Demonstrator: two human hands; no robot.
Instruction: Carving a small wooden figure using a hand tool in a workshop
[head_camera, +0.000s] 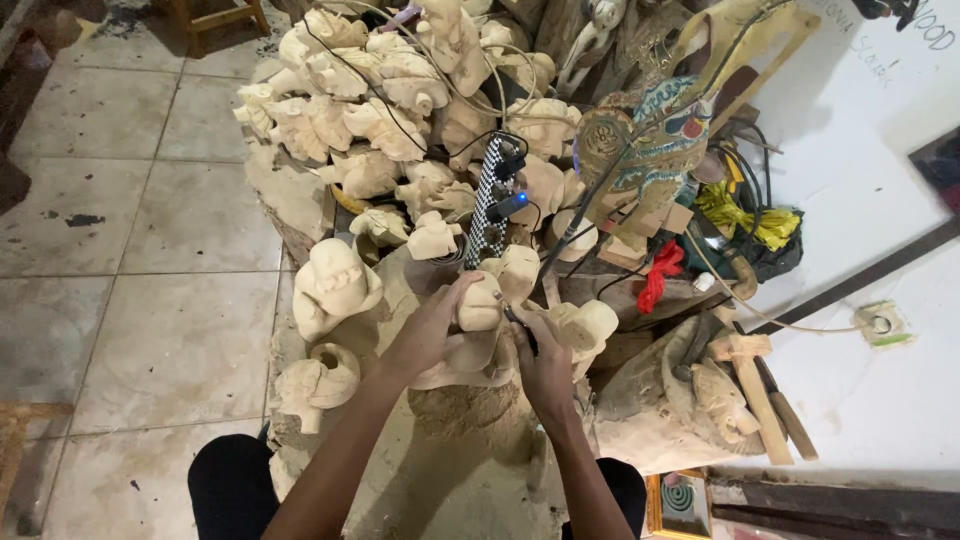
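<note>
The left hand (432, 325) wraps around a pale unfinished wooden figurine (478, 330), its fingers curled closed over the upper left side of the carving with the thumb pressed near the rounded top; the right hand (545, 362) closes on the same figurine from the other side, and a thin dark tool (522, 328) shows between its fingers, its tip against the wood, though how firmly those fingers pinch it cannot be told; the figurine sits low in the middle of the view, above a mound of wood dust (470, 410) and just in front of the person's dark-clad knees (228, 488); to the left of the hands lies a larger pale carving (335, 285) of a round-headed figure, and below it a curled pale carving (320, 378), both near but apart from the held piece; behind the hands a heap of similar unpainted carvings (380, 110) rises toward the top of the view, with black cables running across it; a black-and-white checkered power strip (490, 200) stands tilted among them, just beyond the figurine; to the right stands a painted carving (650, 145) in blue, gold and red, and beside it a bundle of yellow cord (745, 220) and a scrap of red cloth (660, 275); lower right lie a large rough carved block (680, 395) and a few plain wooden sticks (760, 395); the grey tiled floor (150, 230) fills the left side, and a white wall (870, 130) the right.
</note>
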